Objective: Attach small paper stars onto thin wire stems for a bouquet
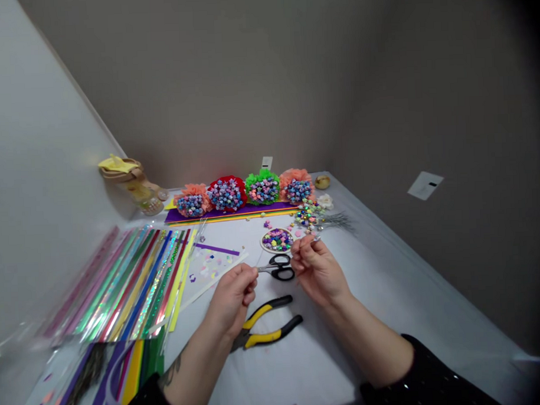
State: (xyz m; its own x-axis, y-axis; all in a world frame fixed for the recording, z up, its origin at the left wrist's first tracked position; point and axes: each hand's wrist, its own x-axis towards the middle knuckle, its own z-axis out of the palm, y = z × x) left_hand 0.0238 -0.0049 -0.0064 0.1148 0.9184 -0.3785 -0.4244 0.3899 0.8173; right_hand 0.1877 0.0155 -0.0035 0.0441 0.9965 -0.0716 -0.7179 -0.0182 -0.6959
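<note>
Over the table, my left hand (235, 293) is closed, thumb pressed on the fingers. What it pinches is too thin or too hidden to make out. To its right, my right hand (320, 273) is raised with its fingertips together on a small pale piece (316, 238). Black-handled scissors (282, 267) lie behind and between the hands, blades partly covered by my left fingers. Yellow-and-black pliers (271, 329) rest below, their jaws hidden behind my left wrist. A round dish (263, 245) of colourful folded paper stars stands just past the scissors.
Clear sleeves of shiny paper strips (126, 284) cover the left side. Several star bouquets in ruffled paper (226, 193) line the back wall on a purple sheet (173, 216). Wire stems (337, 221) with stars lie at the back right. A tan tape dispenser-like object (139, 183) stands at the back left.
</note>
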